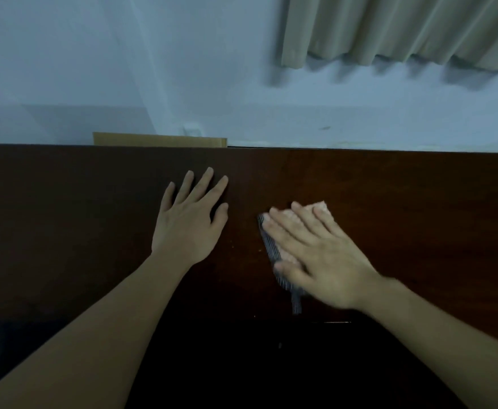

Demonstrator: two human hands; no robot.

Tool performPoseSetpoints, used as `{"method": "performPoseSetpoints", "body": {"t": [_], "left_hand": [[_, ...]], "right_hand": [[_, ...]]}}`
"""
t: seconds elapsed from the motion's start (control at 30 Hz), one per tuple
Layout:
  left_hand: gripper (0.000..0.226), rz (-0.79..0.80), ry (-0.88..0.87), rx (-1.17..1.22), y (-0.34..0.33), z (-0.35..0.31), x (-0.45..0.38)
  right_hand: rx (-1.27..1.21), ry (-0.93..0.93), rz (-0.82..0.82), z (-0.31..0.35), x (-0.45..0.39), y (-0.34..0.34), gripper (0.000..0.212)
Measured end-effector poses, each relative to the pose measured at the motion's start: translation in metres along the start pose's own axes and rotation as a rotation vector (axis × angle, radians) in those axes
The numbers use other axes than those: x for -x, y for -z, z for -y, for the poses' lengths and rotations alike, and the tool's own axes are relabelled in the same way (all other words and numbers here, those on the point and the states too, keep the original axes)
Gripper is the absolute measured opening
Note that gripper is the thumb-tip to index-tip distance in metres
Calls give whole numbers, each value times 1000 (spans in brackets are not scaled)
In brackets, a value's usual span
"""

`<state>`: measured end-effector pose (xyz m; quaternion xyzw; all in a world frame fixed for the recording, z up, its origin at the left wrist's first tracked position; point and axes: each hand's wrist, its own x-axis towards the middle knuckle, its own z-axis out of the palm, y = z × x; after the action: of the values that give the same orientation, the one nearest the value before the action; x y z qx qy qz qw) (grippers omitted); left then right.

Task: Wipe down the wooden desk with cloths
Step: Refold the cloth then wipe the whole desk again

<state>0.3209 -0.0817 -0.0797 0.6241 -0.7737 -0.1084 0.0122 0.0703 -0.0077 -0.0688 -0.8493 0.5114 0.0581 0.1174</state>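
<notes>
The dark wooden desk (404, 219) fills the lower half of the view. My right hand (318, 255) lies flat with straight fingers on a folded cloth (271, 249), pink with a grey striped edge, pressing it onto the desk right of centre. Most of the cloth is hidden under the hand; only its left edge and far corner show. My left hand (190, 219) rests flat on the bare wood, fingers spread, a short way left of the cloth and not touching it.
The desk's far edge runs along a pale wall (124, 69). A cardboard piece (159, 140) stands behind the desk at centre left. Beige curtains (404, 28) hang at the upper right. A few crumbs lie on the wood between my hands.
</notes>
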Motion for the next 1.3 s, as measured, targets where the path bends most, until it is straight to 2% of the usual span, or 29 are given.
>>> {"method": "performPoseSetpoints", "body": {"t": [0.17, 0.3, 0.4, 0.53, 0.67, 0.73, 0.87, 1.03, 1.13, 1.3], "left_hand": [[57, -12, -3, 6, -1, 2, 0], [56, -18, -1, 11, -2, 1, -1], [56, -15, 6, 5, -1, 1, -1], [57, -26, -10, 15, 0, 1, 0], [57, -27, -16, 18, -1, 2, 0], [57, -17, -16, 17, -1, 2, -1], [57, -9, -19, 16, -3, 4, -3], [57, -18, -15, 25, -2, 3, -3], [56, -19, -17, 45, -1, 3, -2], [54, -90, -70, 238, 4, 9, 5]], "right_hand": [[24, -215, -58, -49, -69, 18, 78], [-9, -296, -30, -49, -91, 22, 67], [16, -240, -30, -17, -66, 15, 74], [42, -53, 2, 37, 0, -3, 71], [23, 30, 5, 41, 14, -11, 70], [17, -13, -30, 26, -8, -3, 70], [15, -218, -74, -18, -75, 15, 78], [-11, -310, -51, -35, -110, 26, 66], [26, -270, -39, -5, -84, 20, 66], [33, -22, 19, 52, -15, -1, 72]]}}
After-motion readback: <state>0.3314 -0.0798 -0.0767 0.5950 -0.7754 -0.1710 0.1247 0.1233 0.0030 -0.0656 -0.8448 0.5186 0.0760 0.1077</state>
